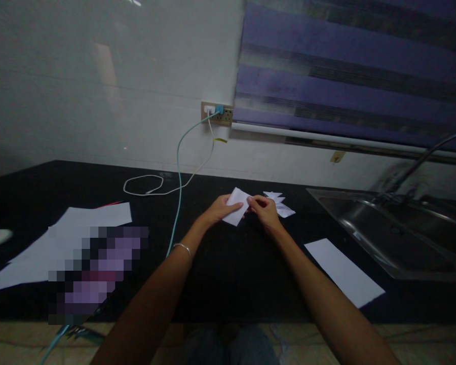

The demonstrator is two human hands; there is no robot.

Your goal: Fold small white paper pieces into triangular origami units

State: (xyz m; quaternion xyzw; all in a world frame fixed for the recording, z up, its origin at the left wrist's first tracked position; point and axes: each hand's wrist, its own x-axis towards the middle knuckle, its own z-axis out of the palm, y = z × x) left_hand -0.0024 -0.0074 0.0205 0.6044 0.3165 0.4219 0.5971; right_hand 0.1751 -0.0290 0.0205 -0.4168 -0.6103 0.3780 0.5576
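Observation:
Above the middle of the dark counter I hold a small folded piece of white paper [235,205]. My left hand [219,209] is closed on its left side, with the thumb lying across the front. At the right edge, my right hand [264,210] pinches the same paper between thumb and fingers. Just behind my right hand lie several pointed folded white paper pieces [285,208], partly hidden by it. A flat white paper strip [344,271] rests on the counter to the right of my right forearm.
White sheets [61,248] lie at the left beside a blurred-out patch [102,268]. A teal cable [178,177] and a white cable [144,193] run from the wall socket [216,114]. At the right is a metal sink [368,243] with a faucet [421,159].

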